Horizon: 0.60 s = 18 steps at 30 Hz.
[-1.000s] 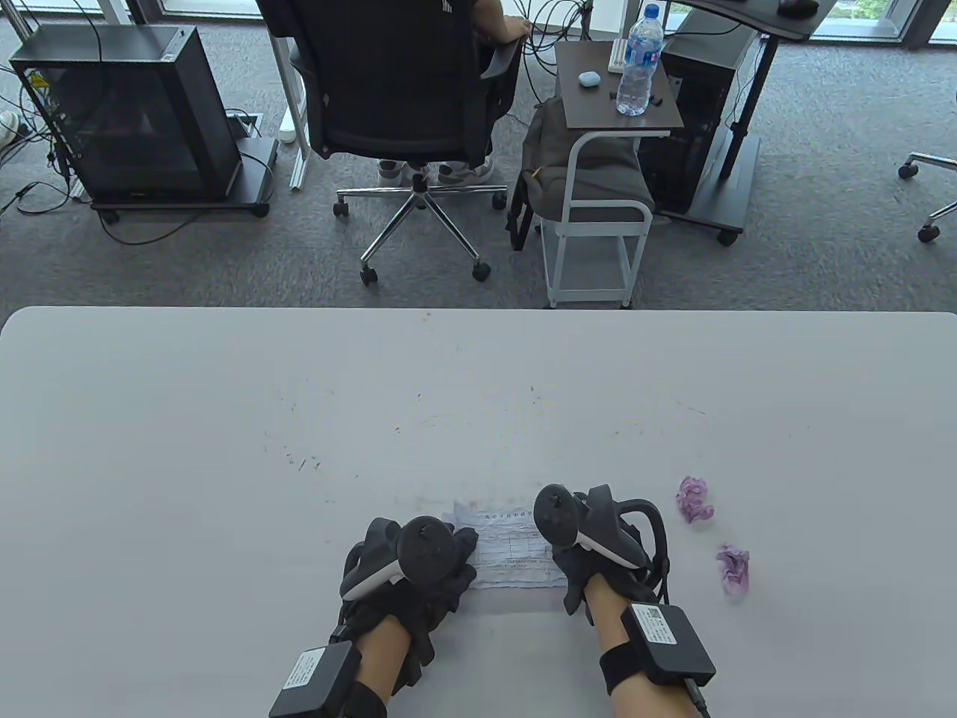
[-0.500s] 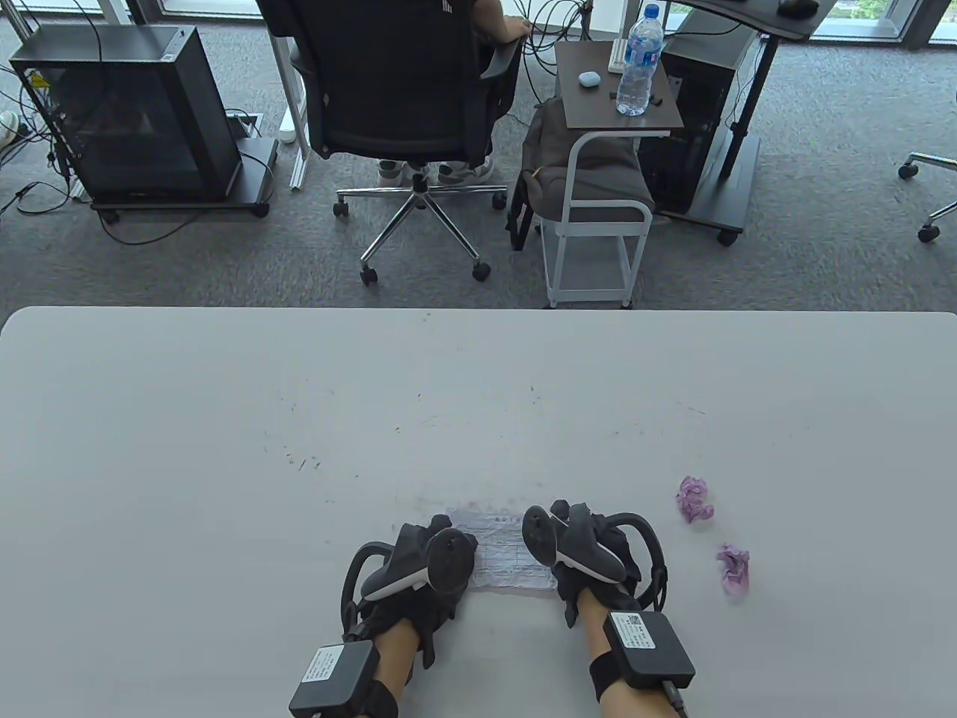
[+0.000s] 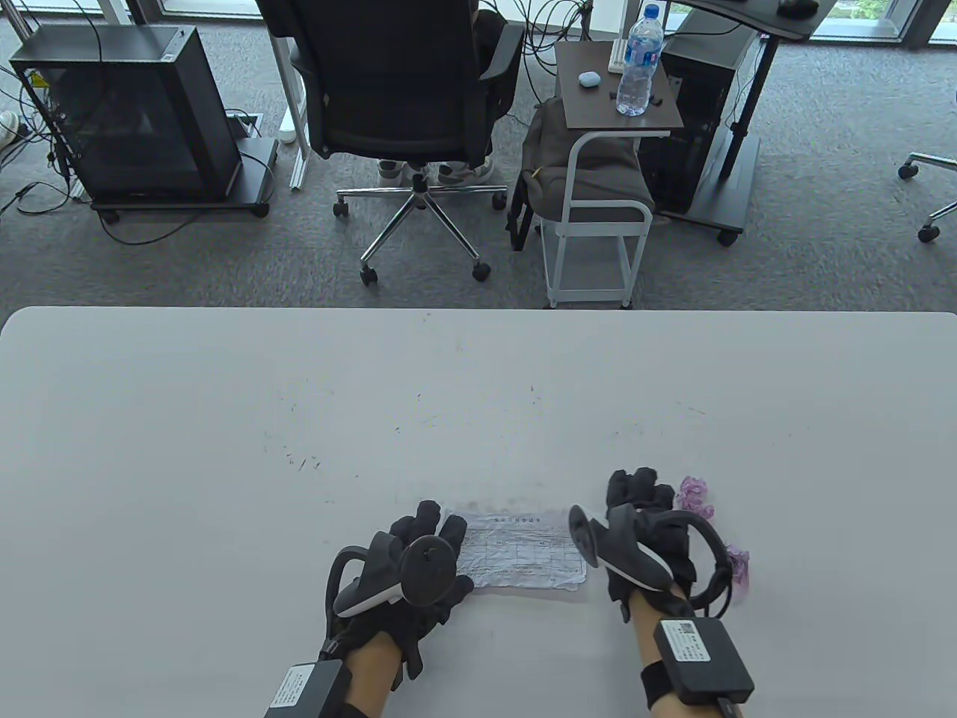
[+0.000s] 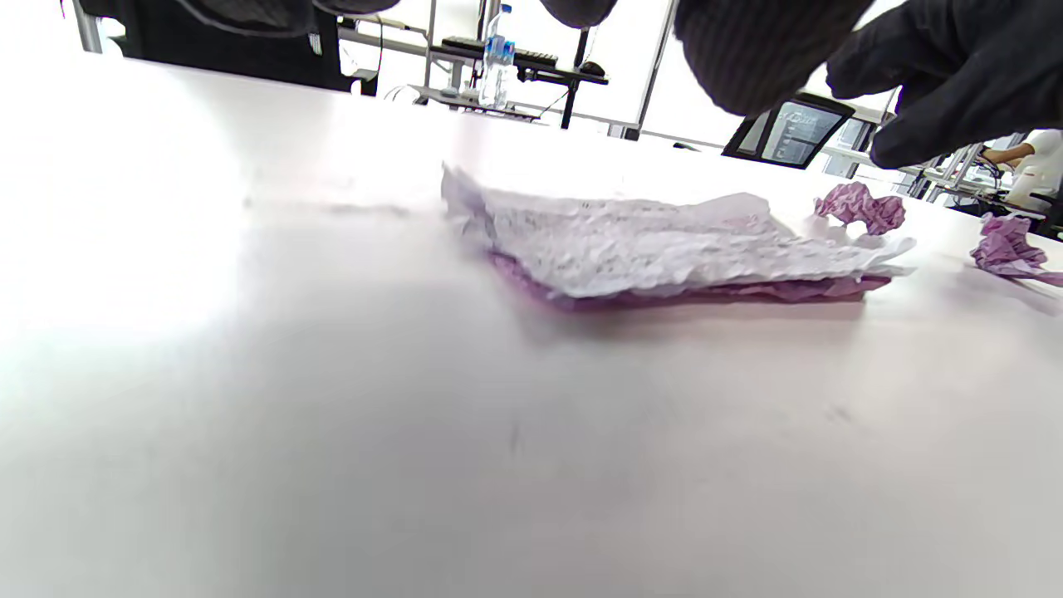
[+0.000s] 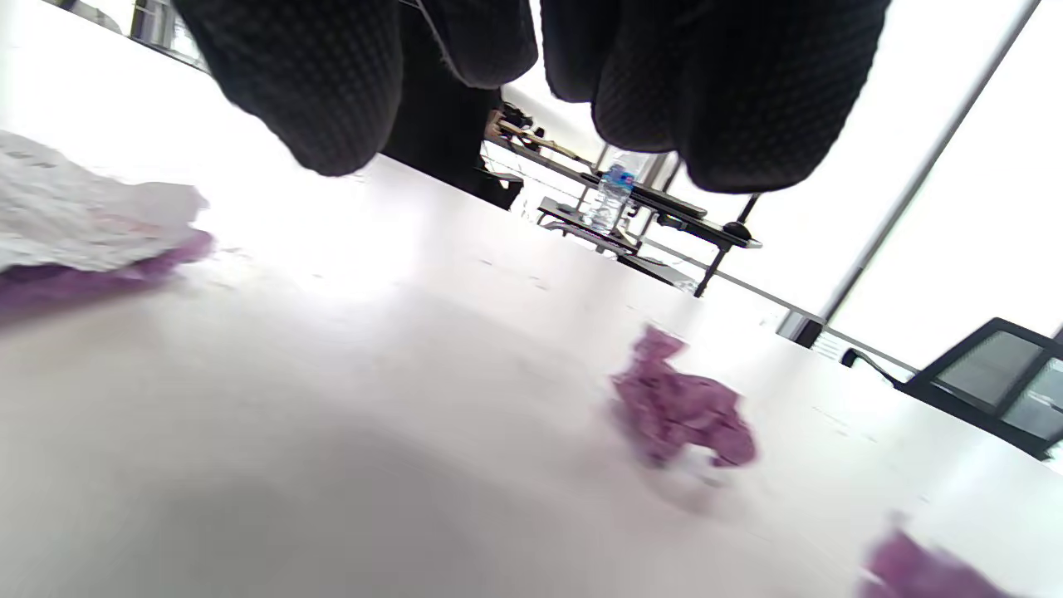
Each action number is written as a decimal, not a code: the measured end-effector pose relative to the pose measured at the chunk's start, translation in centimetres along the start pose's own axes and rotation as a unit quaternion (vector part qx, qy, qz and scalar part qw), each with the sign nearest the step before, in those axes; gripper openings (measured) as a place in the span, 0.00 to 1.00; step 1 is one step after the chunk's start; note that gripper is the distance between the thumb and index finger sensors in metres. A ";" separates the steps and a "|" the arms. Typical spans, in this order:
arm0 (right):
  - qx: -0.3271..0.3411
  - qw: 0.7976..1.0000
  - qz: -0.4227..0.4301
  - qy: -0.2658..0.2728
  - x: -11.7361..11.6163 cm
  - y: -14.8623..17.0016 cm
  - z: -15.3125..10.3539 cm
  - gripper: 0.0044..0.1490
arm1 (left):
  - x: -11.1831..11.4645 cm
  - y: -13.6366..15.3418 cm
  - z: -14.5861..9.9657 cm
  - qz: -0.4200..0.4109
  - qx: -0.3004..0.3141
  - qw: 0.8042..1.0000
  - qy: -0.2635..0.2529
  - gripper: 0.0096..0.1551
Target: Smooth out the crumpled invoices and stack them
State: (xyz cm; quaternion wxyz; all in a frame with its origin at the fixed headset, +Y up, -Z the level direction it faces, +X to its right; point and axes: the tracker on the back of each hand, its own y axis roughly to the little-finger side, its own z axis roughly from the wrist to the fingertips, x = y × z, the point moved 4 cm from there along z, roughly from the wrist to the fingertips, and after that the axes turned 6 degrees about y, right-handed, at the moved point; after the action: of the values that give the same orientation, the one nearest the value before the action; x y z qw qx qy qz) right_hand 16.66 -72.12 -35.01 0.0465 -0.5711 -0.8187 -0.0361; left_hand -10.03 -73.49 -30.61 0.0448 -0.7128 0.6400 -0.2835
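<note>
- One invoice (image 3: 523,550) lies mostly flattened on the tabletop (image 3: 224,449), a purple sheet beneath it
- Two crumpled balls (image 5: 681,415) remain at right
- Left hand (image 3: 419,568) and right hand (image 3: 643,516) open, holding nothing

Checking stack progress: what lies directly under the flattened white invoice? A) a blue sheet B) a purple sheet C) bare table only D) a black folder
B: in the left wrist view a purple sheet shows beneath the white invoice, its edge visible along the near side.
</note>
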 end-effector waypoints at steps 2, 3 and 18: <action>-0.048 0.999 0.011 -0.016 -1.0 3.3 -1.0 0.47 | -0.7 -1.0 -1.1 0.021 0.004 1.000 -0.003 0.46; -0.075 0.997 0.029 -0.021 -1.9 5.0 -1.9 0.48 | -1.0 -1.8 -1.8 0.036 0.015 0.999 -0.005 0.47; -0.161 0.971 0.127 -0.121 -9.5 10.2 -6.1 0.39 | 0.6 -3.2 -4.6 0.023 0.017 0.999 -0.022 0.47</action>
State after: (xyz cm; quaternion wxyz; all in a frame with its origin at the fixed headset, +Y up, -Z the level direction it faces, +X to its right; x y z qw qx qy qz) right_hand 29.74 -78.11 -30.01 -0.1412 -0.6705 -0.7226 -0.0916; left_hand -9.26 -72.14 -25.18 0.0777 -0.7033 0.6497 -0.2779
